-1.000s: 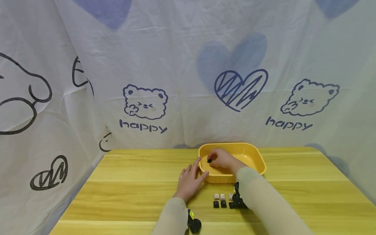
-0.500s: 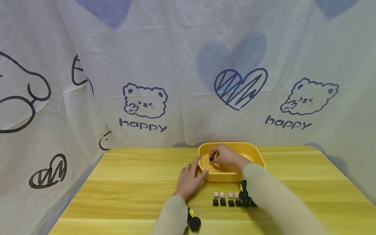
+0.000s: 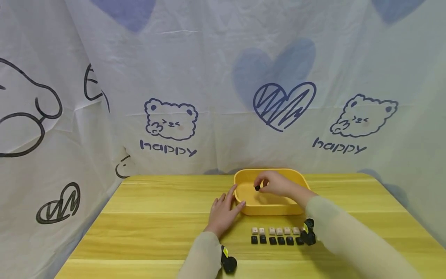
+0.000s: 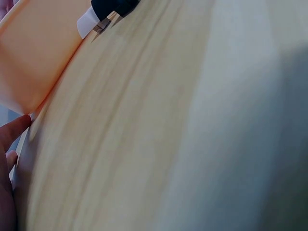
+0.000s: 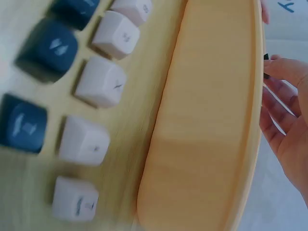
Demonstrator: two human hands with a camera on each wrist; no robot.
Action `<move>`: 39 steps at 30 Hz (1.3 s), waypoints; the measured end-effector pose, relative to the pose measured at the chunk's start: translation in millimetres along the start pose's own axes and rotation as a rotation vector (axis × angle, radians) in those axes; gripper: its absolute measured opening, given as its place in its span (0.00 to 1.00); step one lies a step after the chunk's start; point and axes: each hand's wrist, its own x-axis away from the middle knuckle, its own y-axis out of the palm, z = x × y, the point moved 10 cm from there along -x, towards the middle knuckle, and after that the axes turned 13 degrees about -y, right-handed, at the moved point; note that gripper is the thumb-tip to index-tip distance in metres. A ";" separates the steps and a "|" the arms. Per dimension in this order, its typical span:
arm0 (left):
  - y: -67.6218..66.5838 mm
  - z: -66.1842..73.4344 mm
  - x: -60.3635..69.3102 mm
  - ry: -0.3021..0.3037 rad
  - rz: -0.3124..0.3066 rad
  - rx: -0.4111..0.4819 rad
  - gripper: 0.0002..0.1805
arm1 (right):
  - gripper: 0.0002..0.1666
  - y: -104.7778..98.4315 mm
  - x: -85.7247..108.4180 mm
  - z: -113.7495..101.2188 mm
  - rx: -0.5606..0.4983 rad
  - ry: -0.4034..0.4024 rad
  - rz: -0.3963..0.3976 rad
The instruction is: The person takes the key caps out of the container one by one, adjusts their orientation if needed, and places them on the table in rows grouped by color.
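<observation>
Inside the yellow plastic basin (image 3: 275, 210), above its floor, my right hand (image 3: 277, 184) pinches a black keycap (image 3: 257, 188) between thumb and fingers. The right wrist view shows only a dark sliver of that keycap (image 5: 266, 67), beyond the basin's rim. My left hand (image 3: 222, 214) rests spread at the basin's left end, its fingertips touching the outer wall and rim. In front of the basin lie a row of white keycaps (image 3: 279, 231) and a row of black keycaps (image 3: 281, 240). My right wrist camera hides the right end of both rows.
The wooden table (image 3: 163, 224) extends to both sides of the basin. Right behind it hangs a white cloth (image 3: 223, 143) with bear and heart drawings. Both wrists wear black cameras, the left one (image 3: 229, 263) close above the table.
My right hand has shifted right inside the basin with the black keycap still pinched. Its forearm swung right too, uncovering more keycaps. The left hand stayed in place.
</observation>
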 end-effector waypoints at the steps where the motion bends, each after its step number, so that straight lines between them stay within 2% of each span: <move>1: 0.2 0.0 -0.2 0.001 -0.001 0.002 0.40 | 0.09 -1.5 2.8 -2.0 -0.008 0.003 0.001; 9: -4.1 0.2 1.2 -0.009 0.000 0.007 0.39 | 0.10 -6.7 24.3 -18.3 -0.025 -0.034 0.001; 24: -3.0 2.3 3.9 0.005 -0.008 0.008 0.41 | 0.15 -13.2 72.6 -42.1 -0.029 -0.094 0.077; 30: -1.6 2.0 3.3 0.001 -0.008 0.003 0.40 | 0.14 -14.8 91.6 -43.0 -0.080 -0.095 0.096; 39: -0.1 1.0 4.6 -0.001 -0.010 0.016 0.40 | 0.15 -8.9 120.1 -40.3 -0.145 -0.076 0.077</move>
